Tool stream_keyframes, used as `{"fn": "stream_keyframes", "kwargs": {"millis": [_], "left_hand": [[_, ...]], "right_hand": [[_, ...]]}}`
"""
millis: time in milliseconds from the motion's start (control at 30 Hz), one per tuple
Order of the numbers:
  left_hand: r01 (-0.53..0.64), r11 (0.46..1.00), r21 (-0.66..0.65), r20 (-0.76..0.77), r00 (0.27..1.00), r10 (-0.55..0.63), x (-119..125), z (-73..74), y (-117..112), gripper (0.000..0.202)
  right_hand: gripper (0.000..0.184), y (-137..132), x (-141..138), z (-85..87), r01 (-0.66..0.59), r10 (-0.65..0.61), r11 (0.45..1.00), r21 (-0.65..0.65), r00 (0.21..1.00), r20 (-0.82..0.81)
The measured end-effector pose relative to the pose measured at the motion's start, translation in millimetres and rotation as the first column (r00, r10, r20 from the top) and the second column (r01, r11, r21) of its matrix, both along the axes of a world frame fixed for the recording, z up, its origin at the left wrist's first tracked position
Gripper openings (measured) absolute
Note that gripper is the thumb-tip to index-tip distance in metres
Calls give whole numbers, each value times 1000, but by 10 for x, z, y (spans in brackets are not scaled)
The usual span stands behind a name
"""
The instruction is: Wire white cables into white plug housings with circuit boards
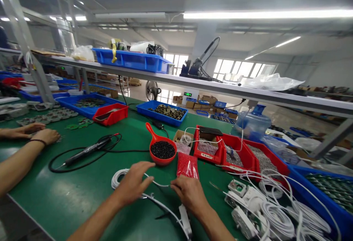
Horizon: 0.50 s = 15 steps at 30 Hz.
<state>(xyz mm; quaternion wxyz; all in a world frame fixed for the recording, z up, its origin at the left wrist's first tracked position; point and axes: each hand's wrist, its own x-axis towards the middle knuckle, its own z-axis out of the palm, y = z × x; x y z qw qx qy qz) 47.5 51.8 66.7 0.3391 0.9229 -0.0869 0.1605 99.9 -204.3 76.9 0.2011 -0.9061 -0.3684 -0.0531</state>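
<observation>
Over a coil of white cable [116, 179] hovers my left hand [134, 181], its thumb and fingers apart; the palm hides part of the coil. A strand of the cable runs across to my right hand [190, 194], which pinches its thin end between thumb and fingertips. Below my right wrist lies a white plastic block [185, 220], partly hidden, with a thick white cable beside it. Just beyond my hands stand a red scoop [163, 161] full of small black parts and a clear bag of red pieces [187, 165].
Red bins [208, 156] hold small parts behind my right hand. White sockets [242, 217] and tangled cables [278, 215] crowd the right. To the left lie a corded electric screwdriver [88, 152] and a co-worker's hands [45, 137]. A shelf [165, 77] spans the bench.
</observation>
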Motion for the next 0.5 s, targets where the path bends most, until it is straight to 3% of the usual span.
{"fn": "stream_keyframes", "kwargs": {"millis": [67,133,267,367,433,500], "left_hand": [[202,972,-124,-76,974,-212,98,97,-364,37],[286,893,-348,-160,920,-358,224,110,-597,29],[194,677,-710,-266,816,-513,513,-119,-658,30],[132,591,-795,-232,835,-499,694,-368,-571,33],[57,586,-808,-249,868,-429,786,-514,-522,34],[-23,580,-815,-273,897,-348,860,-630,-489,37]], "right_hand": [[12,126,63,36,-13,15,999,-37,999,46],[8,186,141,54,-1,6,998,-63,997,73],[3,178,316,72,-26,33,995,-92,997,73],[8,162,474,141,-93,99,989,-115,994,47],[10,182,618,231,-116,120,985,-126,992,30],[10,248,803,332,-59,67,987,-151,996,53]]}}
